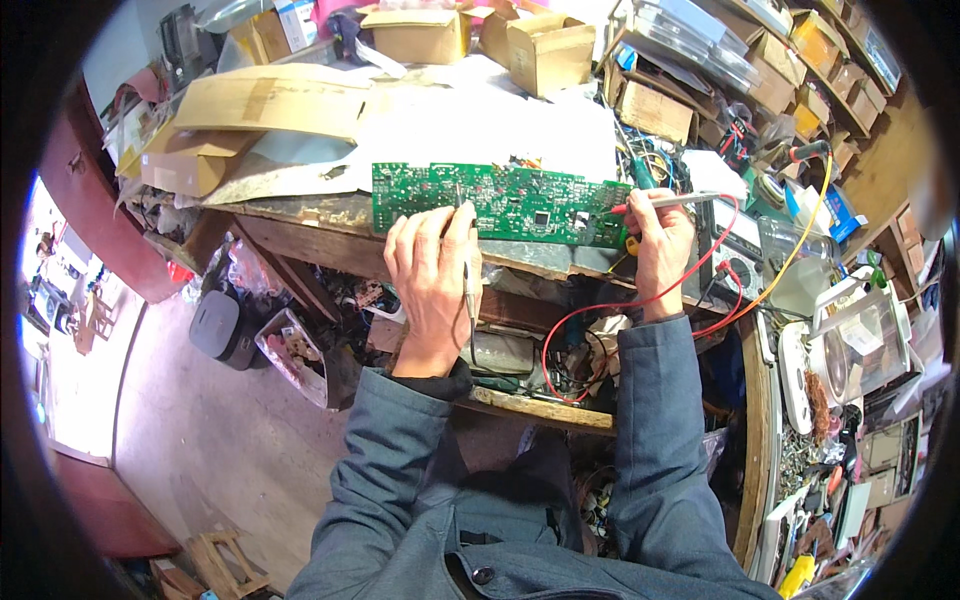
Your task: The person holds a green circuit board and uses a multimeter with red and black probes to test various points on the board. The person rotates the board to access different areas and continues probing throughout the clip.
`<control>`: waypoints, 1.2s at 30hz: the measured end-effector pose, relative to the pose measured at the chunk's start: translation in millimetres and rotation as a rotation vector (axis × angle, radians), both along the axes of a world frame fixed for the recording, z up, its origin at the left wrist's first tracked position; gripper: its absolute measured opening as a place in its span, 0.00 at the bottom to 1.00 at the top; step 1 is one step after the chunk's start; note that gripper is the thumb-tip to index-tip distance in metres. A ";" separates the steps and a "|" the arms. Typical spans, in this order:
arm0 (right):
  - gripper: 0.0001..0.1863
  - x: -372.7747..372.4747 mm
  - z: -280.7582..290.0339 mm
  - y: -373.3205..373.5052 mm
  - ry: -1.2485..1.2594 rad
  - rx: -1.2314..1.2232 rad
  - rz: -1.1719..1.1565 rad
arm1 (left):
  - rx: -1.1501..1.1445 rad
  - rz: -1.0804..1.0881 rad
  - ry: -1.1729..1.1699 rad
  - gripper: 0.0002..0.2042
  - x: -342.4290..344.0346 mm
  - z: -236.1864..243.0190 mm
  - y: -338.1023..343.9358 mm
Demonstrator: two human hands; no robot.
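Note:
A long green circuit board (515, 203) lies across the near edge of the workbench. My left hand (430, 262) is closed around a slim test probe (469, 288) with a dark lead. That probe points up at the left half of the board, and my fingers overlap the board's lower edge. In my right hand (661, 248) a second test probe (684, 198) is pinched, its red tip aimed left at the board's right end. Whether either tip touches is too small to tell. From the right side, a red lead (545, 345) loops below the board. A multimeter (738, 238) sits beside my right hand.
Cardboard boxes (548, 55) and a bent cardboard piece (270, 100) lie toward the back of the bench. At right stands a soldering iron (810, 150) with a yellow cord. Below the board, an open drawer (540, 410) holds tools. A dark bin (222, 328) stands on the floor.

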State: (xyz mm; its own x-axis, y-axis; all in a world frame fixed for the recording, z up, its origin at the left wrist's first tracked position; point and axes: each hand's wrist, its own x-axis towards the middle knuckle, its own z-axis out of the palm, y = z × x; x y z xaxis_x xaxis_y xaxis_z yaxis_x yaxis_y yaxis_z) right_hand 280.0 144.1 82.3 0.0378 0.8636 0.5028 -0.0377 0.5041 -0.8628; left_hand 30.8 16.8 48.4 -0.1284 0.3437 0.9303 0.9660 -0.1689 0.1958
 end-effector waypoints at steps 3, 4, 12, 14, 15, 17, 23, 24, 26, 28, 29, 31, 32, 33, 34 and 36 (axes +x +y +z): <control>0.10 1.5 -1.8 2.7 0.004 -0.002 -0.003 | -0.004 -0.015 -0.015 0.17 -3.3 -1.6 1.8; 0.10 1.8 -2.1 2.9 0.003 -0.007 -0.003 | -0.003 -0.019 -0.013 0.17 -4.0 -1.5 2.2; 0.08 -2.5 3.8 -5.0 -0.007 -0.022 -0.004 | -0.012 -0.031 -0.017 0.18 -5.5 -2.4 0.8; 0.08 -3.8 4.8 -6.1 0.012 -0.009 0.014 | -0.009 -0.036 -0.012 0.18 -4.7 -0.8 0.3; 0.08 -3.3 5.0 -7.1 0.013 -0.025 0.009 | -0.008 -0.038 -0.010 0.18 -4.0 -0.1 0.0; 0.07 -0.6 6.3 -7.4 0.021 -0.031 0.032 | -0.007 -0.045 -0.018 0.18 -2.3 -0.4 0.9; 0.07 -1.1 4.5 -6.3 0.023 -0.007 0.033 | 0.041 -0.042 -0.012 0.21 0.4 -5.1 -1.3; 0.07 -1.6 4.5 -6.3 0.020 -0.008 0.034 | 0.069 -0.082 0.003 0.21 1.8 -6.6 -2.7; 0.08 -1.0 3.3 -4.7 0.029 0.002 0.042 | 0.096 -0.176 0.047 0.22 6.0 -5.9 -7.9; 0.09 -2.7 4.0 -5.1 0.022 0.020 0.042 | 0.070 -0.305 0.079 0.22 7.4 -4.3 -16.4; 0.09 -3.7 5.1 -5.6 0.019 0.031 0.041 | 0.040 -0.380 0.081 0.21 8.6 -1.9 -24.6; 0.10 -1.7 0.7 -2.6 0.018 0.038 0.036 | 0.003 -0.456 0.069 0.17 15.0 -5.5 -38.5; 0.10 -2.0 1.0 -3.2 0.016 0.041 0.034 | -0.053 -0.514 0.050 0.16 16.5 -11.2 -46.7; 0.10 -2.6 1.5 -5.2 0.015 0.031 0.029 | -0.109 -0.571 0.031 0.16 17.2 -17.5 -54.9; 0.11 -3.7 3.9 -8.4 0.012 0.025 0.024 | -0.214 -0.605 0.007 0.14 18.5 -21.6 -65.2; 0.11 0.1 2.0 -5.9 -0.011 0.042 0.007 | -0.301 -0.622 0.036 0.14 13.8 -30.1 -75.3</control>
State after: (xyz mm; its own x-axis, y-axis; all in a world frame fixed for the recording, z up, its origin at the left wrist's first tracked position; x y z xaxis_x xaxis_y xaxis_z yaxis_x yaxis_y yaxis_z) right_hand 280.1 138.2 84.2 0.0261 0.8416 0.5394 -0.0319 0.5400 -0.8410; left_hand 44.6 -58.5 18.3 0.2049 0.5879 0.7826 0.7142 -0.6365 0.2911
